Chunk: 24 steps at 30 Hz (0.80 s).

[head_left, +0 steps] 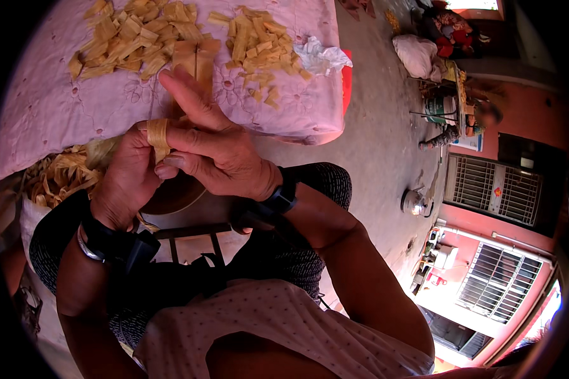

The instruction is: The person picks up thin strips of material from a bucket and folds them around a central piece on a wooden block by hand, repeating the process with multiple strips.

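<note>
I find both hands together above the lap, just off the near edge of the table [38, 129], closed on one pale yellow strip [158, 140]. The left hand [125, 180] grips at the strip's left side; the right hand [229, 155] meets it with bent fingers, its uppermost finger extended clear. The strip passes over a finger as a band; exactly which fingertips pin its ends I cannot tell. On the cloth ahead lie a larger pile of short pieces [133, 31] and a smaller pile [259, 41], with a brown, flat piece [199, 60] between them. Loose curled strips [60, 177] sit low at left. I judge the step in hand to be wrapping or folding the strip; the next move, in my assessment, calls for a firm pinch and even tension, lest the band slip or split.
</note>
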Each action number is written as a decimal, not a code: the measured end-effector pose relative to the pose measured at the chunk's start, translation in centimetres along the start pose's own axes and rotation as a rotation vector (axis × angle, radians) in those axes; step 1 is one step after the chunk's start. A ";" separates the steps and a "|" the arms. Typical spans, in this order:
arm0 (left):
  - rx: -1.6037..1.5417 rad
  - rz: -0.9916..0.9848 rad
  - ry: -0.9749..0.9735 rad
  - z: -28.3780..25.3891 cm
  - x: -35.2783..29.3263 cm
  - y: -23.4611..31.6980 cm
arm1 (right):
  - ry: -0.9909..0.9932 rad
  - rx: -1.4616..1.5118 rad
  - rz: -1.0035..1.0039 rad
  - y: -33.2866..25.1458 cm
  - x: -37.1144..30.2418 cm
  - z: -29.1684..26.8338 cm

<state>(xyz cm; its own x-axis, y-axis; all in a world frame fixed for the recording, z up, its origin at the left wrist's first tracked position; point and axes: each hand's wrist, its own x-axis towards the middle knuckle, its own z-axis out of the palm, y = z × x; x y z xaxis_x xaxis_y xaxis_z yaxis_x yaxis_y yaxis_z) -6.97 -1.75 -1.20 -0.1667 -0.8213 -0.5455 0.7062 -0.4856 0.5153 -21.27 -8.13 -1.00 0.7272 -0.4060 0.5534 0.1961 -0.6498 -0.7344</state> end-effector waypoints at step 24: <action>1.031 0.528 -0.040 -0.9 -0.6 1.5 | -0.201 0.510 0.851 1.7 -0.9 -2.5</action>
<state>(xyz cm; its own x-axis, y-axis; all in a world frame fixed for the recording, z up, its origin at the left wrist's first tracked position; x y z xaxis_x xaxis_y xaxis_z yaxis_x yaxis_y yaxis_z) -5.18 -1.71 -0.69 -0.0534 -0.9945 -0.0900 -0.1987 -0.0778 0.9770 -23.23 -10.45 -1.84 0.8443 -0.4602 -0.2745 -0.2162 0.1762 -0.9603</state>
